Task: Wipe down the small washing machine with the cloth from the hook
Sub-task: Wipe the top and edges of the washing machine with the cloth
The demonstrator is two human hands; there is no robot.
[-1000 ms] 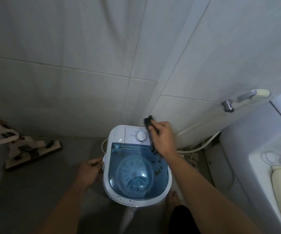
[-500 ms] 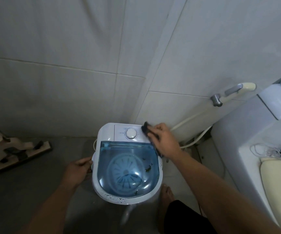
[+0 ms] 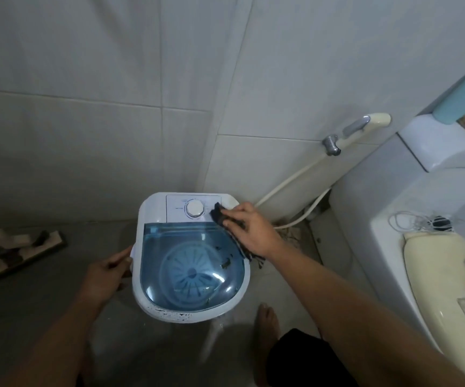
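Currently my right hand (image 3: 249,233) presses the dark cloth (image 3: 220,216) flat beside the round white dial (image 3: 195,209); my left hand (image 3: 105,275) grips the small white washing machine's (image 3: 153,216) side. I should wipe around it.

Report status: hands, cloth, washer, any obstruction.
Right hand pressing dark cloth on washer's control panel beside dial. Left hand gripping washer's left side. Lid shut. No obstruction.

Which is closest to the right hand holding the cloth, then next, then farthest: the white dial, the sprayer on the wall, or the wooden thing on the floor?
1. White dial, just left of the right hand.
2. Sprayer, up on the right wall.
3. Wooden thing, far left on the floor.
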